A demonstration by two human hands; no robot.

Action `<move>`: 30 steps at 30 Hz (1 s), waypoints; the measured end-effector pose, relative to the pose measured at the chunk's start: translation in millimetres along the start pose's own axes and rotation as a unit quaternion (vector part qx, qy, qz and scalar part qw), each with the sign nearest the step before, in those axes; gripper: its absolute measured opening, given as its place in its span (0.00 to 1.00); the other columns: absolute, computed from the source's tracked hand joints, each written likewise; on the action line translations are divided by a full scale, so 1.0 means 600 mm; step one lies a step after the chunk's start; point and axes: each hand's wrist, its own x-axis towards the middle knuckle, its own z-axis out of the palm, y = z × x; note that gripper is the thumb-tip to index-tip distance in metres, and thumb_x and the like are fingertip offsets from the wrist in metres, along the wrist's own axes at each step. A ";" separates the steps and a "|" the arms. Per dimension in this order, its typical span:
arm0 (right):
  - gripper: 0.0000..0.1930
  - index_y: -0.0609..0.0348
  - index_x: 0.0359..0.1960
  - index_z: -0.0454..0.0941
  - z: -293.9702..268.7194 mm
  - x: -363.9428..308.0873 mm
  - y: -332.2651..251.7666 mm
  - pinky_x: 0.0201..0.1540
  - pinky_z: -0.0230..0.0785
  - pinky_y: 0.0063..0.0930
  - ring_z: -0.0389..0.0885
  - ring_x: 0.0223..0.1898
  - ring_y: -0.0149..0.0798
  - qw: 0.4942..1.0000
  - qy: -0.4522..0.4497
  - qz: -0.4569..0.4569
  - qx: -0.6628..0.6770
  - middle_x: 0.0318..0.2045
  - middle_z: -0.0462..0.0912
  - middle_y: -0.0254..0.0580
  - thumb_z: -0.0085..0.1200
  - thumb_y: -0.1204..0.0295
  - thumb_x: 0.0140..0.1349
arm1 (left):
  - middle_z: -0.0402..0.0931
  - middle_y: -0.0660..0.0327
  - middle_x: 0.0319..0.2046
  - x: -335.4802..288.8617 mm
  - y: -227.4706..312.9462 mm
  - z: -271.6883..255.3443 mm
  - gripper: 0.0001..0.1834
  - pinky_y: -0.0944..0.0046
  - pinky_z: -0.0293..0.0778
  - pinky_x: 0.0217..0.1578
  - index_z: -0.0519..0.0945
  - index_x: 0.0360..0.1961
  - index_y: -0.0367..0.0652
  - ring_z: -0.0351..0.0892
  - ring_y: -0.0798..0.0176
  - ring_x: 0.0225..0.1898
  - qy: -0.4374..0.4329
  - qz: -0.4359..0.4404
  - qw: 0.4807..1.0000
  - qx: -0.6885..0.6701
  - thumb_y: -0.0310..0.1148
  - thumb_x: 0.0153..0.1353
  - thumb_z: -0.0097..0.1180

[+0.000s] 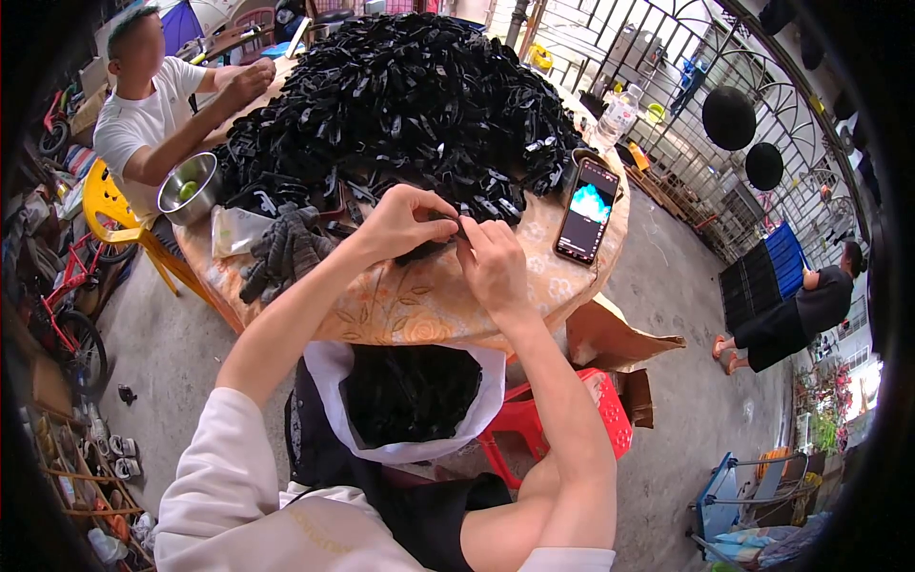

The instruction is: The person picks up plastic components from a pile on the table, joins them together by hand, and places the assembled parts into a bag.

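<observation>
My left hand and my right hand meet over the near edge of a round table with a floral cloth. Both pinch the same small black plastic part between their fingers. Just beyond them rises a big heap of similar black parts. Below the table edge, on my lap, a white bag stands open, filled with black parts.
Dark knitted gloves and a clear plastic bag lie left of my hands. A lit phone rests on the right. A person in a white shirt sits at far left by a steel bowl. Red stool below; another person stands far right.
</observation>
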 end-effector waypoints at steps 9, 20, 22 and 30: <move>0.21 0.66 0.46 0.78 -0.001 0.001 0.007 0.34 0.73 0.31 0.80 0.33 0.41 0.963 -0.021 0.170 0.210 0.36 0.81 0.47 0.61 0.61 0.60 | 0.83 0.59 0.34 -0.005 0.023 0.009 0.14 0.71 0.76 0.37 0.82 0.42 0.32 0.78 0.73 0.35 0.072 0.077 0.994 0.009 0.20 0.52 0.64; 0.15 0.66 0.42 0.80 0.003 -0.003 0.014 0.28 0.71 0.23 0.80 0.26 0.30 0.927 -0.024 0.223 0.302 0.29 0.83 0.43 0.66 0.69 0.56 | 0.81 0.64 0.29 -0.009 0.018 0.003 0.13 0.72 0.71 0.32 0.83 0.41 0.34 0.73 0.75 0.30 0.041 0.039 0.994 0.093 0.21 0.53 0.65; 0.15 0.66 0.41 0.80 0.000 -0.001 0.012 0.28 0.71 0.23 0.80 0.25 0.31 0.928 -0.028 0.225 0.297 0.29 0.83 0.42 0.66 0.69 0.56 | 0.81 0.64 0.29 -0.008 0.019 0.004 0.12 0.72 0.71 0.32 0.83 0.41 0.35 0.73 0.75 0.30 0.040 0.051 0.991 0.116 0.22 0.53 0.65; 0.16 0.66 0.44 0.79 0.003 0.002 0.001 0.29 0.70 0.22 0.79 0.26 0.29 0.957 -0.063 0.172 0.224 0.29 0.82 0.43 0.63 0.68 0.58 | 0.80 0.62 0.36 -0.008 0.012 0.004 0.12 0.69 0.74 0.39 0.80 0.44 0.33 0.75 0.74 0.38 0.043 0.059 0.997 0.031 0.25 0.60 0.59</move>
